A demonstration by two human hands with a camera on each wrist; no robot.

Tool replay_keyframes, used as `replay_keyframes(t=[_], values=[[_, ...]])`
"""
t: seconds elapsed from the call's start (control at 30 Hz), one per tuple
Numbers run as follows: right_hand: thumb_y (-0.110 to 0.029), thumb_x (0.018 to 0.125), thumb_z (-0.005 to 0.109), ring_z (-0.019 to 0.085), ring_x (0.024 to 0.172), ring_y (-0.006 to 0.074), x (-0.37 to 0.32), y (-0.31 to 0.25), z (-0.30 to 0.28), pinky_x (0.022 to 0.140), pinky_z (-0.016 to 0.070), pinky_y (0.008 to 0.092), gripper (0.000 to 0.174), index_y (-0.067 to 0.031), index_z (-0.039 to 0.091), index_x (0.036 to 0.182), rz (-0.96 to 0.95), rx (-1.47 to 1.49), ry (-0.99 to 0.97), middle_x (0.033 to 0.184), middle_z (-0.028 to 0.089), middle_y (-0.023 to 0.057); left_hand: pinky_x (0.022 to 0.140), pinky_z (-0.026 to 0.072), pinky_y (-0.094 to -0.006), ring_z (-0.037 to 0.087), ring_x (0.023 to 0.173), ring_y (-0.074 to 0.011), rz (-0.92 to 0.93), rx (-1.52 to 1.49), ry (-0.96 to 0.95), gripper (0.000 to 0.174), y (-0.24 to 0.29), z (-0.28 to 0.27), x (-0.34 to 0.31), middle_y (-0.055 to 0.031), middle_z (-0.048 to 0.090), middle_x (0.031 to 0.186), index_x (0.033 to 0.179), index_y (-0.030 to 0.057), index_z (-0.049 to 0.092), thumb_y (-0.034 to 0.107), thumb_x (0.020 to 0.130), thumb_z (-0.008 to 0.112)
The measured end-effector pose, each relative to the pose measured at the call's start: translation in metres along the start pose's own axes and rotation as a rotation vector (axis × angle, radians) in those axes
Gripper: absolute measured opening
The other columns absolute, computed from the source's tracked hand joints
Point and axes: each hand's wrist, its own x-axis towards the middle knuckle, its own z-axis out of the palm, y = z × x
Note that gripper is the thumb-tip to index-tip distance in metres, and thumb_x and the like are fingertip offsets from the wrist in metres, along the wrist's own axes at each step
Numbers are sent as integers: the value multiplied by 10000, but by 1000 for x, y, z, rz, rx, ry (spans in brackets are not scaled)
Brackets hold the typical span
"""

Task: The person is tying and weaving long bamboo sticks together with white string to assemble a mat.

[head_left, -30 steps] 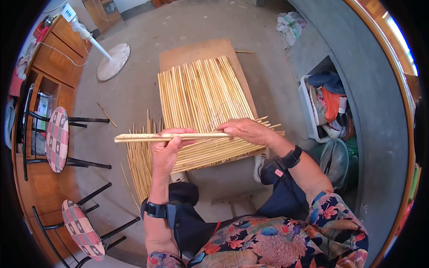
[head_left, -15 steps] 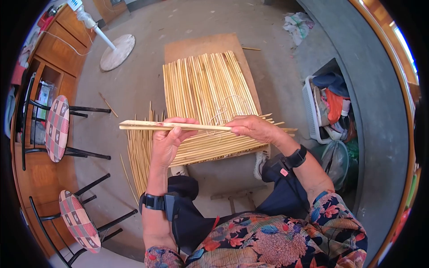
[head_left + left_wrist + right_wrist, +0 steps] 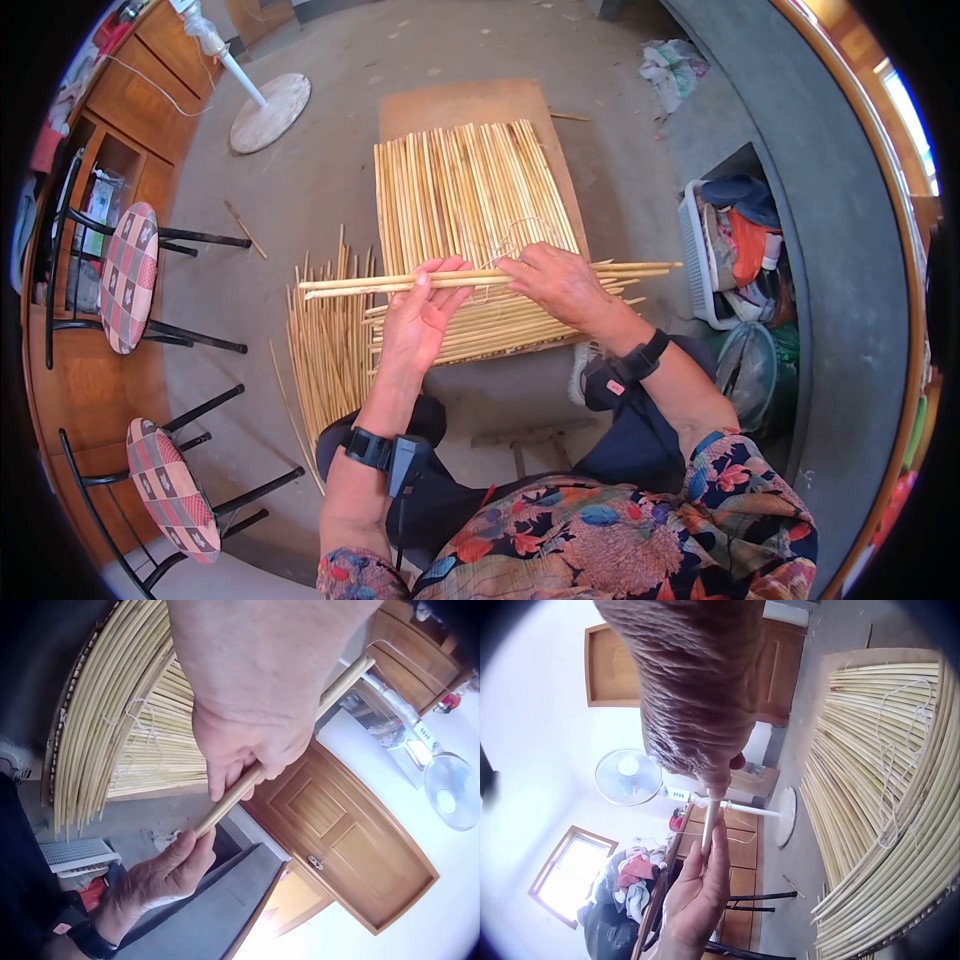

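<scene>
My left hand [image 3: 422, 318] holds a pair of long pale-yellow stalks [image 3: 350, 285] level in front of me, with the thumb across them and the fingers behind. Farther right along the stalks, my right hand [image 3: 560, 287] pinches them between thumb and fingers, seen also in the left wrist view, where the right hand [image 3: 161, 877] grips near the end of a stalk [image 3: 223, 808]. Beneath lies a row of similar stalks [image 3: 460, 190] side by side on a brown board [image 3: 455, 103]. Loops of white string [image 3: 885, 772] lie across that row. More stalks [image 3: 480, 338] lie crosswise nearer me.
A loose heap of stalks [image 3: 330, 350] is on the floor at left. Two chairs with checked seats, one at upper left [image 3: 130, 275] and another at lower left [image 3: 175, 490], stand beside wooden cabinets. At right is a white basket [image 3: 697, 250] of shoes and cloth. A fan base [image 3: 270, 112] stands behind.
Both hands and the stalks have shifted to the right in the head view. The left hand has turned more palm-up, and the right hand has risen slightly over the stalks.
</scene>
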Motion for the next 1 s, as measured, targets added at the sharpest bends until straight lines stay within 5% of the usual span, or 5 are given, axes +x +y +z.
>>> replay_keyframes(t=[0.63,0.7,0.77,0.83,1.0], values=[[-190,740,570,526,733,233,1,4,-4,610,447,329,225,-60,509,912,-49,52,-6,727,476,77,915,418,-452,496,1057,-326,106,49,-34,214,-9,-1,3,-203,517,1099,1016,-3,498,160,890,439],[-189,742,565,527,737,233,2,5,7,612,446,330,216,-64,507,909,-70,48,-17,730,476,79,881,447,-443,536,993,-294,-96,118,-12,240,-7,-12,1,-180,537,1058,1020,-3,497,191,899,426],[-187,745,561,528,741,233,-3,10,15,615,445,330,208,-68,505,906,-94,47,-29,732,477,80,880,441,-402,506,1047,-282,-44,150,29,306,-7,-20,-8,-182,536,1058,1054,-44,466,215,907,396],[-183,754,549,526,745,231,-12,20,17,618,446,324,192,-78,504,907,1,-14,-64,742,476,80,815,464,-368,550,980,-255,-374,781,-192,303,-16,-22,0,-151,573,991,1041,-23,494,229,899,403],[-180,764,541,518,742,232,-16,34,31,620,445,325,200,-83,506,936,4,-14,-172,763,475,75,747,447,-355,579,860,-273,-454,1438,-609,304,-27,-10,-21,-161,599,894,961,-8,554,257,867,437]])
